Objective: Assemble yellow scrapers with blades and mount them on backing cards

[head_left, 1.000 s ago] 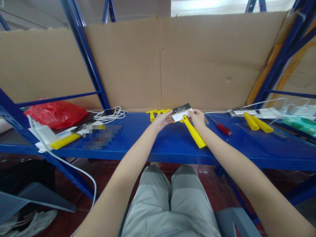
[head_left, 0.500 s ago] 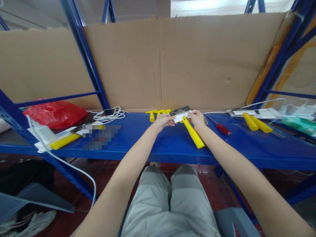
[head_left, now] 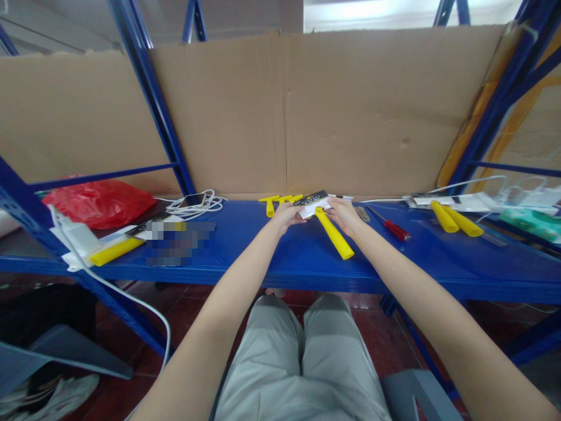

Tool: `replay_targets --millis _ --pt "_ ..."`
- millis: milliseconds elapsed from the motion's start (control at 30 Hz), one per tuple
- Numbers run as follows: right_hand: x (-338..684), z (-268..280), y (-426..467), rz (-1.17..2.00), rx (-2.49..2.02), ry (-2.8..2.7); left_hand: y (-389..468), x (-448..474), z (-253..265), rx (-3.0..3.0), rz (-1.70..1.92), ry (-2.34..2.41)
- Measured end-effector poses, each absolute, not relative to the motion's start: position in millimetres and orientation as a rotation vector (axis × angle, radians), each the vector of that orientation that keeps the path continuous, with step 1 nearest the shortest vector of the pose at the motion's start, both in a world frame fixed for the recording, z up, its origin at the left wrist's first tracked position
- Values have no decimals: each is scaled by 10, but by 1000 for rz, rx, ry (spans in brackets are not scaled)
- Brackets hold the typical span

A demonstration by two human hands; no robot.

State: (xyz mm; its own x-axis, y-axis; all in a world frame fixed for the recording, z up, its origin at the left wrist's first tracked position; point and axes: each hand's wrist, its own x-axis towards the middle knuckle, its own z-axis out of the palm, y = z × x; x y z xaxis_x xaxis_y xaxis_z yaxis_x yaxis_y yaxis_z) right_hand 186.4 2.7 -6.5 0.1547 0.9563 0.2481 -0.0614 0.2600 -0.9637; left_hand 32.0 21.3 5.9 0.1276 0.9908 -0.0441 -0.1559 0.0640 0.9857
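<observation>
Between my two hands is a scraper with a yellow handle (head_left: 335, 235), its handle slanting down toward the shelf's front edge. A black and white card sleeve (head_left: 313, 202) covers its head, so the blade is hidden. My left hand (head_left: 286, 216) pinches the left end of the sleeve. At its other end, my right hand (head_left: 344, 214) grips the sleeve with fingers closed beside the handle's top. Several yellow T-shaped handles (head_left: 270, 207) lie just behind my left hand. To the right of my right hand rests a screwdriver (head_left: 397, 229) with a red handle.
On the right lie two yellow handles (head_left: 462, 221) with white and black sleeves. At left are a red plastic bag (head_left: 100, 202), a coiled white cable (head_left: 199, 203) and another yellow handle (head_left: 116, 251). A cardboard sheet (head_left: 350, 111) stands behind the blue shelf (head_left: 236, 245).
Both ends of the sleeved scraper have shifted slightly left, and its handle with them. My right hand has moved left and spread along the sleeve; my left hand has barely moved.
</observation>
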Motion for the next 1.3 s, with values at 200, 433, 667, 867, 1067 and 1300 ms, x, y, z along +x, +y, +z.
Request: replay_targets --millis 200,433,667,867,1067,1300 --pt "1845 -196 120 530 -1224 -1429 261 300 55 1078 1239 1103" --pt "1827 -232 59 19 -1214 -1829 288 244 39 1098 1281 1118" --pt "1842 -228 35 69 -1146 -2028 272 245 48 1085 1267 1106" --pt "1838 -194 14 76 -1143 -2122 248 262 48 1088 1341 1151" --pt "1849 -193 -11 194 -1137 -2098 273 276 24 1072 1396 1152" --pt "1825 -160 -144 459 -1234 -2060 311 265 38 1106 1395 1209"
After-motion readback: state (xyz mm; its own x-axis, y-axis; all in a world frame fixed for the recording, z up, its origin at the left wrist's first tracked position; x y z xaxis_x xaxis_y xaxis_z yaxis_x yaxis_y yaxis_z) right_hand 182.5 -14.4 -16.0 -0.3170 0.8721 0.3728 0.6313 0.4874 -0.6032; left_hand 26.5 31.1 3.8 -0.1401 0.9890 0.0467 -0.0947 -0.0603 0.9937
